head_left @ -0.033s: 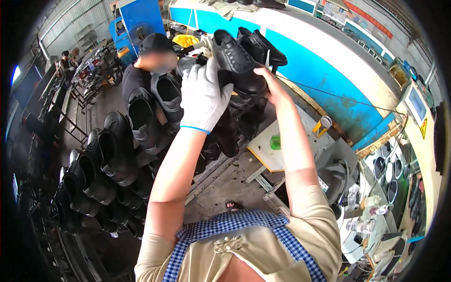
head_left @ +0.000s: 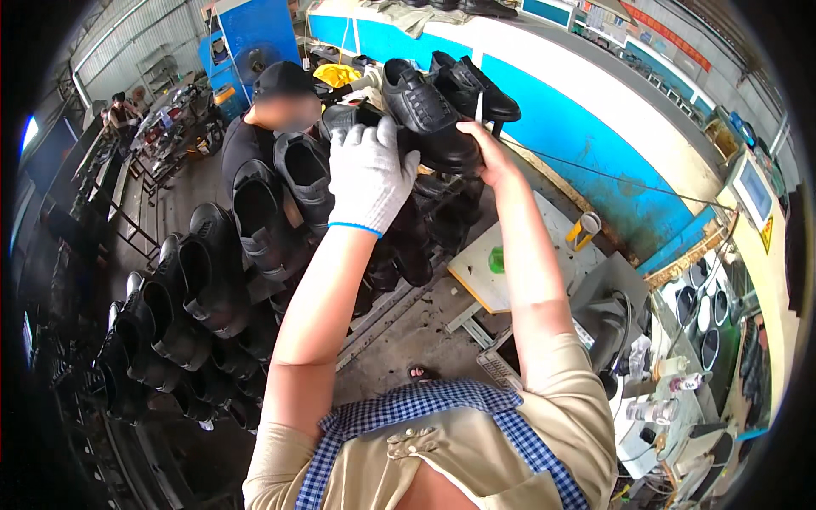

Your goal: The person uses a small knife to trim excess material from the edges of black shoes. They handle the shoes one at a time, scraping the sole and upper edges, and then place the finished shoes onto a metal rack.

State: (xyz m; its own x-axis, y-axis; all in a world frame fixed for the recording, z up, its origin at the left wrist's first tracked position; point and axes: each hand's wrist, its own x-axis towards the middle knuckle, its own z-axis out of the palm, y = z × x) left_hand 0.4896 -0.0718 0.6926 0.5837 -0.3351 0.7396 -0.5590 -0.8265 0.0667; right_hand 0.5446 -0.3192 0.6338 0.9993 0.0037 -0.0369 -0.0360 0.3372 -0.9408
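A black lace-up shoe [head_left: 418, 100] is raised in front of me, its opening away from me and its glossy toe toward my hands. My bare right hand [head_left: 495, 160] grips it at the toe's right side, thumb on top. A slim white stick-like tool [head_left: 478, 109] stands up just beyond that thumb; how it is held is hidden. Left of the shoe is my left hand [head_left: 371, 178], in a white knit glove with a blue cuff. Its fingers are bent over and the thumb points toward the shoe; what they hold is hidden.
Black shoes [head_left: 204, 255] crowd a rack on the left. A co-worker [head_left: 285, 98] in a black cap is behind it. More shoes [head_left: 476, 85] sit beyond my hands. At right are a small table [head_left: 476, 272] with a green item [head_left: 496, 259] and a yellow cup [head_left: 584, 229].
The lace-up shoe has shifted slightly left and down. My gloved left hand has dropped a little. More of the white stick-like tool shows.
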